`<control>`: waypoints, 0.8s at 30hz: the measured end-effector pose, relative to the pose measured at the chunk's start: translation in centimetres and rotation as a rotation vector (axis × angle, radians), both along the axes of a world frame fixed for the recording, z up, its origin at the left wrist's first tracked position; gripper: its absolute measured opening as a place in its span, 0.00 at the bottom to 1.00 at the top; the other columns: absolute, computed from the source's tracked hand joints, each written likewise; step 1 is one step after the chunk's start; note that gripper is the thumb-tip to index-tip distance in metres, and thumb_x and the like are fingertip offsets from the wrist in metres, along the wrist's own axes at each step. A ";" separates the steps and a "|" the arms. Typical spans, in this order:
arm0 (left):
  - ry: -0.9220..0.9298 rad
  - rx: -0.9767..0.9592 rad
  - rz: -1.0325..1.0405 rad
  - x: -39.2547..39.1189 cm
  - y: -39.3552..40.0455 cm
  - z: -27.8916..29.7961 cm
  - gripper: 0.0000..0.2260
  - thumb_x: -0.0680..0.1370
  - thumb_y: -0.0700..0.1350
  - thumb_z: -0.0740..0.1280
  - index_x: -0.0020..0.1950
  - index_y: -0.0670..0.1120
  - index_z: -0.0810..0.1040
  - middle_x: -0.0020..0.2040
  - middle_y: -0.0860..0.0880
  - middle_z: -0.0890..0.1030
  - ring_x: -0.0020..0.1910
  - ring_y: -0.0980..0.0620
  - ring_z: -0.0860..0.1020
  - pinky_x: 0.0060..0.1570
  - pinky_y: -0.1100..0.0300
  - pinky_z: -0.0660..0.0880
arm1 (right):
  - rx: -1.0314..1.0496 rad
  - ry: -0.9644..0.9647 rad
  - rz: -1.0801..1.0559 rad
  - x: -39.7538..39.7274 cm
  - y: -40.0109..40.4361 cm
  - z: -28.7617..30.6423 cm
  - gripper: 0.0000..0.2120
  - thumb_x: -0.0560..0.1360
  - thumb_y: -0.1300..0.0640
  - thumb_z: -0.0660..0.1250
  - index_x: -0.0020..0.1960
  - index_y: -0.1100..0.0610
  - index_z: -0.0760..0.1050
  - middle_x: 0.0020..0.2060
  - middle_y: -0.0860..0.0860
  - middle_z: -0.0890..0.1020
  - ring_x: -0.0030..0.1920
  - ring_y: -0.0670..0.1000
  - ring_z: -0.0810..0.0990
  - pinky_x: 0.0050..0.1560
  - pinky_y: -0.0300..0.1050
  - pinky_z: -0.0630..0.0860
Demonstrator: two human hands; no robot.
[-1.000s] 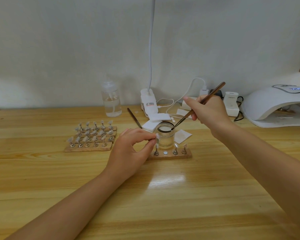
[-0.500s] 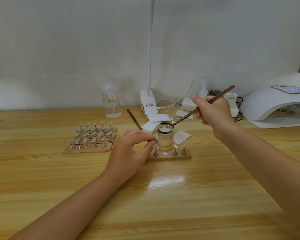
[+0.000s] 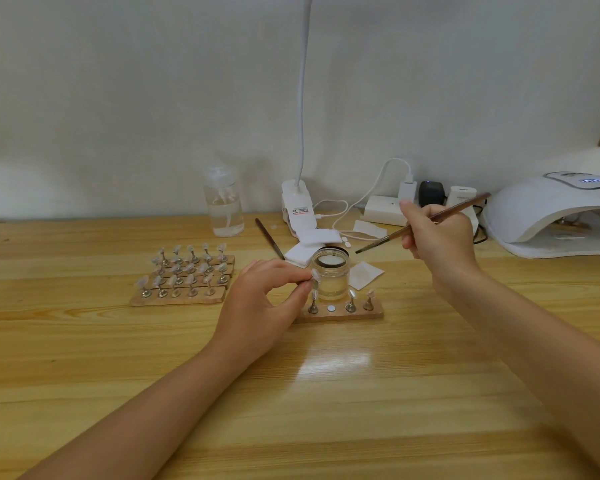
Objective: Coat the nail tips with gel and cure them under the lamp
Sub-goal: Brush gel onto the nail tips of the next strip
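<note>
Wooden table [image 3: 326, 393] carries all the things. The left hand [image 3: 262, 306] pinches a nail tip [image 3: 315, 275] on its small stand between thumb and forefinger, just left of the open glass jar of gel [image 3: 329, 273]. The right hand [image 3: 437, 237] grips a brown brush [image 3: 420, 225], whose dark tip is in the air to the right of the jar. In front of the jar lies a short wooden strip [image 3: 342, 313] with three stands. The white curing lamp [image 3: 548, 216] stands far right.
</note>
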State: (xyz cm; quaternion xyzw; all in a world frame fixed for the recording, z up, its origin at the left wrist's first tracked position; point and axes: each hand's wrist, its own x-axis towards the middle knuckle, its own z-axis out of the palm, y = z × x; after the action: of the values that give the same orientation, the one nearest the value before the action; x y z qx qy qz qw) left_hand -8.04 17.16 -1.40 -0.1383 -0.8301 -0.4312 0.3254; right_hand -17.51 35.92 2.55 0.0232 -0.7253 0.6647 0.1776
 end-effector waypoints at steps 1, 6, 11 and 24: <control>-0.003 0.001 0.000 0.0 0.0 0.0 0.09 0.71 0.36 0.71 0.46 0.48 0.82 0.40 0.62 0.78 0.46 0.59 0.76 0.54 0.43 0.72 | -0.018 0.062 -0.002 0.5 0.0 0.0 0.15 0.76 0.52 0.64 0.32 0.55 0.71 0.17 0.45 0.74 0.26 0.43 0.73 0.33 0.37 0.70; -0.024 0.024 0.007 0.1 0.0 0.1 0.08 0.71 0.36 0.71 0.45 0.48 0.82 0.39 0.62 0.79 0.45 0.59 0.76 0.54 0.43 0.71 | 0.004 0.319 0.187 4.0 -1.2 -1.0 0.12 0.73 0.44 0.59 0.40 0.50 0.77 0.27 0.48 0.81 0.26 0.43 0.77 0.30 0.32 0.73; -0.064 0.028 0.025 0.2 0.0 0.2 0.07 0.71 0.36 0.71 0.46 0.46 0.83 0.40 0.61 0.79 0.45 0.58 0.77 0.55 0.46 0.72 | 0.185 0.473 0.291 6.2 -2.3 -2.5 0.09 0.75 0.47 0.61 0.44 0.49 0.78 0.36 0.41 0.81 0.37 0.40 0.80 0.39 0.30 0.74; -0.080 0.025 0.017 0.4 0.0 0.4 0.11 0.71 0.37 0.71 0.44 0.54 0.81 0.40 0.60 0.79 0.47 0.54 0.78 0.54 0.47 0.72 | 0.248 0.521 0.291 7.0 -2.7 -2.9 0.13 0.74 0.47 0.57 0.35 0.47 0.75 0.30 0.43 0.79 0.36 0.41 0.79 0.38 0.30 0.72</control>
State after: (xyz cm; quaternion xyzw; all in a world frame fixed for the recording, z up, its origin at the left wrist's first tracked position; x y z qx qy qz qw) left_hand -7.65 17.17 -1.02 -0.1097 -0.8380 -0.4442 0.2974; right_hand -10.56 33.27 -0.38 0.3177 -0.7198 0.5615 0.2563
